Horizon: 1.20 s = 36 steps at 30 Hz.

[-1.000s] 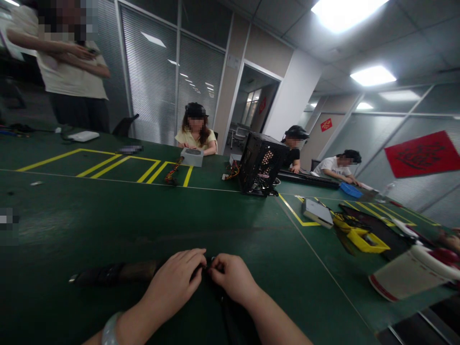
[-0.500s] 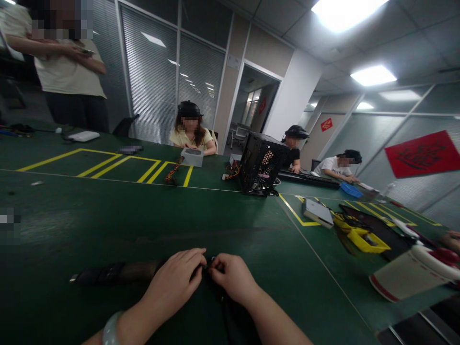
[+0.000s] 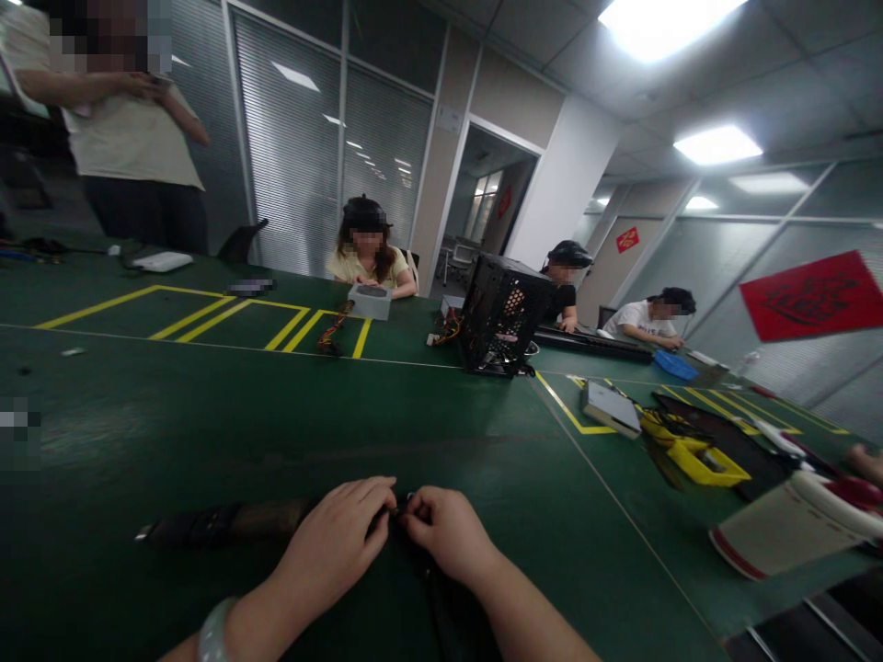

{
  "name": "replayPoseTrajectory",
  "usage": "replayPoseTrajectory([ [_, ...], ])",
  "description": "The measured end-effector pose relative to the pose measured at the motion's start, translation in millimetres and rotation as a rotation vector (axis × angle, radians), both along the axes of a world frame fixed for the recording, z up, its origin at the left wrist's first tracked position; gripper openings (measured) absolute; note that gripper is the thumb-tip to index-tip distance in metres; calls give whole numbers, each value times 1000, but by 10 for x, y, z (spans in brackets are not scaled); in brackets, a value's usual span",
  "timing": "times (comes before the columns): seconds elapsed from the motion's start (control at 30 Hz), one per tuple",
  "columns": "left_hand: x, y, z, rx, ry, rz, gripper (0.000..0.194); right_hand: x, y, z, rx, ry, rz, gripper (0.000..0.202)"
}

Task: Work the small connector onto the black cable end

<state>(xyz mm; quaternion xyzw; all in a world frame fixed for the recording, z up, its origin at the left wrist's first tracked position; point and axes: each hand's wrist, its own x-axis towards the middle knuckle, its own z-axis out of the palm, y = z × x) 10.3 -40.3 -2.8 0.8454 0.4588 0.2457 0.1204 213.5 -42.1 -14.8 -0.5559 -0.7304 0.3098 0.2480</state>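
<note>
Dark item [image 3: 418,557] in curled right hand [image 3: 445,529]

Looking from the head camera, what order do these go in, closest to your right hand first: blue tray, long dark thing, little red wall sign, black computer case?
From the right hand:
1. Long dark thing: on the table, to the left.
2. Black computer case: ahead, across the table.
3. Blue tray: farther off, right.
4. Little red wall sign: way back, right.
</note>
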Motion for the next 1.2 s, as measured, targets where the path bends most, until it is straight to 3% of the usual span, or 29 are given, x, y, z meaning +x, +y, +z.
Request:
replayPoseTrajectory([
  [0.37, 4, -5, -15, 34, -29, -14, 22, -15, -12, 77, -23, -28, -4, 8],
  [0.57, 10, -48, 59, 6, 7, -25, 22, -34, -24, 133, -33, -20, -2, 8],
  [1.2, 30, -89, 93, 13, -41, -18, 15, -9, 17, 63, -49, -15, 31, 9],
])
